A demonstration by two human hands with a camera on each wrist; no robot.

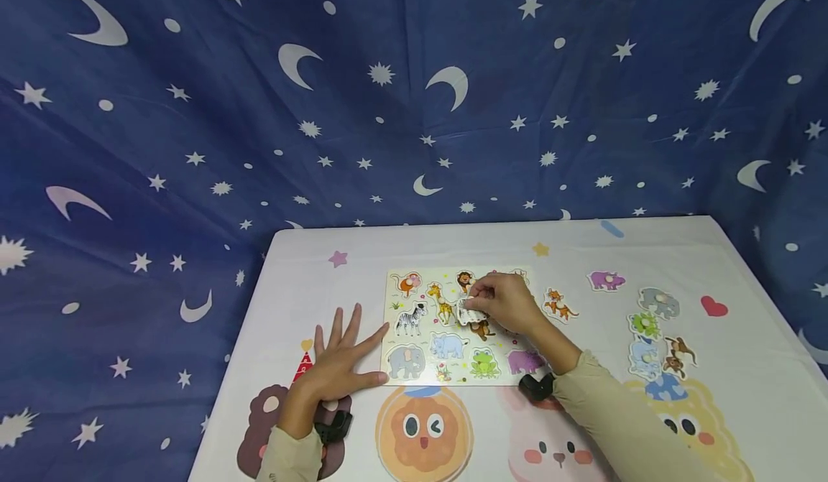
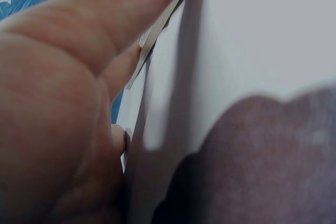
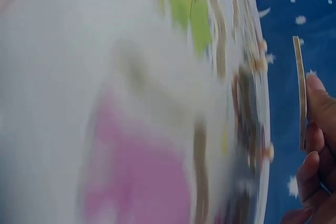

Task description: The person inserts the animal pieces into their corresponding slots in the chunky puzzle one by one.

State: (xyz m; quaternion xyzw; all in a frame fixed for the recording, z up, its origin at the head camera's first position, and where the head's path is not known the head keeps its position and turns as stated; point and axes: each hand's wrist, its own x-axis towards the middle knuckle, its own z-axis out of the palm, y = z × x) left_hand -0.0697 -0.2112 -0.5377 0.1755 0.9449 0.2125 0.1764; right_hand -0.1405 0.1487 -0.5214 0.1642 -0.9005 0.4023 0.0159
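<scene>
A wooden animal puzzle board (image 1: 382, 345) lies on the table, with giraffe, lion, zebra, frog and other animals on it. My right hand (image 1: 507, 302) pinches a puzzle piece (image 1: 471, 315) just over the board's middle, near the giraffe (image 1: 442, 302). In the right wrist view that thin puzzle piece (image 3: 300, 93) shows edge-on between thumb and fingers. My left hand (image 1: 339, 363) lies with fingers spread at the board's left side, its thumb and index finger at the edge. The left wrist view shows the palm (image 2: 52, 119) close up.
Right of the board lie loose puzzle pieces: an orange tiger (image 1: 559, 306), a purple hippo (image 1: 606, 281), a grey elephant (image 1: 658, 302), a green frog (image 1: 645, 325), a blue animal (image 1: 644, 358) and a brown monkey (image 1: 678, 356). A starry blue cloth (image 1: 362, 108) hangs behind the table.
</scene>
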